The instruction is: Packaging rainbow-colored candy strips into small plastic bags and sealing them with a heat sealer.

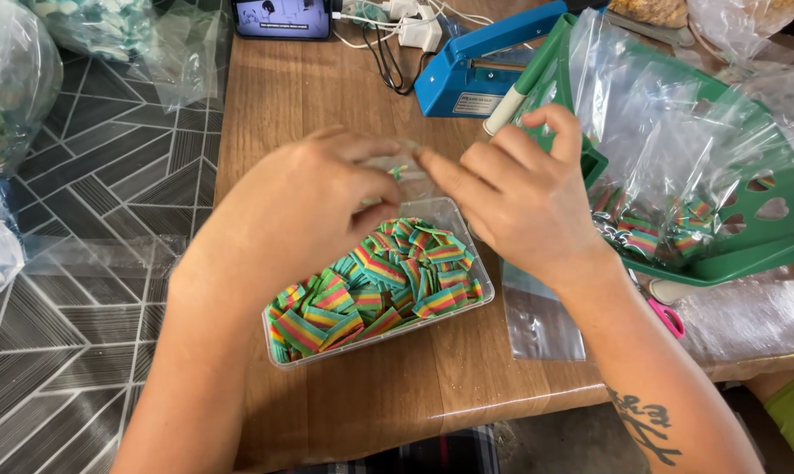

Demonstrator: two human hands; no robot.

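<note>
A clear plastic tub (472, 309) full of rainbow-striped candy pieces (375, 285) sits on the wooden table (397, 386). Both my hands hover over its far end. My left hand (300, 206) and my right hand (524, 193) pinch a small clear bag (403, 171) between their fingertips; a bit of green shows inside it. My right hand also holds a green-and-white marker (521, 88) that points away to the upper right.
A blue heat sealer (476, 70) stands at the back, with a phone (283, 17) and white chargers (410, 26) behind it. A green basket (748, 237) at right holds bagged candy. Empty clear bags (537, 325) and pink scissors (669, 318) lie by my right arm. Large plastic bags (10, 79) sit at left.
</note>
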